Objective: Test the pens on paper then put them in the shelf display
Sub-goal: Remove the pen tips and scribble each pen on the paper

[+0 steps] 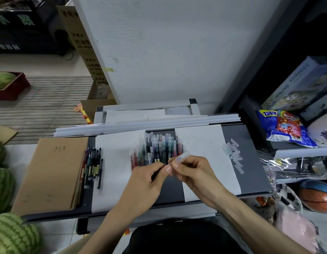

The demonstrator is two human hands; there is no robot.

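**Both hands on one pen, just in front of the pile**

Head view: the pile of pens (157, 149) lies fanned on the grey table (250, 162), within easy reach for taking one at a time. Just in front of the pile the person holds a single pen (180, 157) between both hands. The left hand (150, 176) has its fingers curled round the dark barrel, while the right hand (193, 171) pinches the clear end between thumb and fingertips. That grip suits working the cap, though whether it is coming off or going on I cannot tell.

Right of the pile lies the test paper (205, 143), faintly marked and close enough for a quick scribble. Beyond it sit loose clear pieces (234, 154) – perhaps caps. Left of the pile lie a row of dark pens (94, 165) and then brown notebooks (52, 173).
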